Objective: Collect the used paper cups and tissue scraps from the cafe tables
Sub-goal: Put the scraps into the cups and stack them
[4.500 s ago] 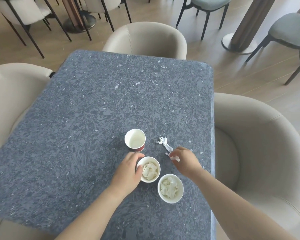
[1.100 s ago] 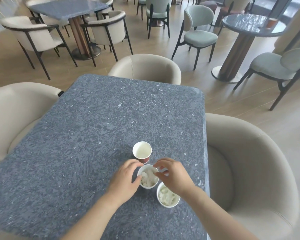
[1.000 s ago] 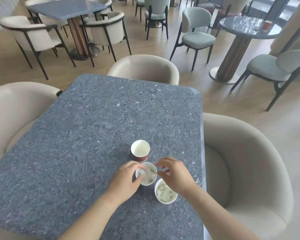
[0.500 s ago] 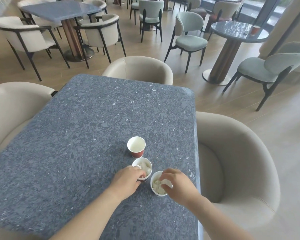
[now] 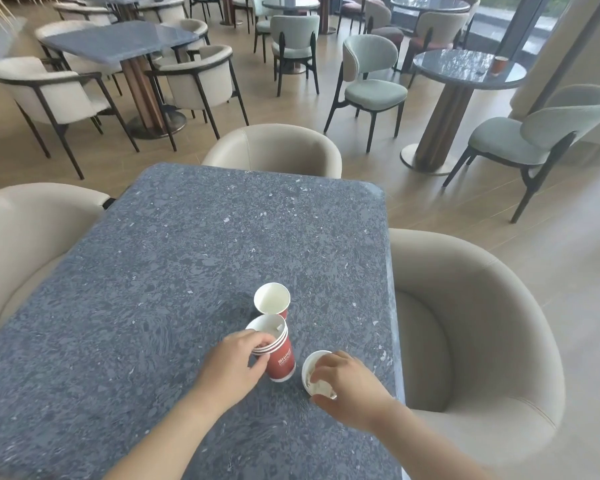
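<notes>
Left hand [image 5: 234, 367] grips the stack [image 5: 280, 356] of nested red cups just under the rims, fingers [image 5: 253, 339] wrapped round it. The stack is tilted, probably to open its mouth for the next cup. Right hand [image 5: 349, 384] has its fingers curled over the rim of the tissue cup [image 5: 308, 370] and clamped on it, scraps [image 5: 321, 388] inside, likely to lift it for nesting. Both are by the surface's [image 5: 222, 254] right edge, near corner. Empty cup [image 5: 272, 299] stands upright just beyond the stack, untouched. Far cup [image 5: 498, 65] waits on a round table [image 5: 458, 69].
</notes>
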Available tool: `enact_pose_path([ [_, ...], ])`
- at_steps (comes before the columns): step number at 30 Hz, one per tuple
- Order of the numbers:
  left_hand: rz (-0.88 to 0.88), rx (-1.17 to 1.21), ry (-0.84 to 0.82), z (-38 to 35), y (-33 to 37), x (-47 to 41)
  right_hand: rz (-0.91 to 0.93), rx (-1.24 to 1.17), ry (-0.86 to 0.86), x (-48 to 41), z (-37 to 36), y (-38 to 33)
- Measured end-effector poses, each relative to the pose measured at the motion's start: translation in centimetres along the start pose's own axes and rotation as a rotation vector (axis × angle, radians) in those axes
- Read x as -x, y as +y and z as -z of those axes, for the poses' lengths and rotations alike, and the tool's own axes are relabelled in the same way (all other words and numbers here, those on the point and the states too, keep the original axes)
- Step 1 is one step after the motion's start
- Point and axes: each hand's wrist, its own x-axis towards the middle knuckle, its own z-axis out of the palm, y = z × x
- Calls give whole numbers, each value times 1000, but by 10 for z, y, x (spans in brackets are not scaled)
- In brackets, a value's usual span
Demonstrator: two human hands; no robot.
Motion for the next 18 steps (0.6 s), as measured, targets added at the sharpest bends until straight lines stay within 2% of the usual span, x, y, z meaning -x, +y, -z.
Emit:
enact_pose_path([
  [8,-32,-10,102,21,6,-19,-20,36,-38,-8,-1,-3],
  [14,-67,-43,297,42,13,-45,-34,26,-35,-10,1,-1],
  [18,-65,-80,281,42,16,-62,-50,21,-33,-11,1,3],
])
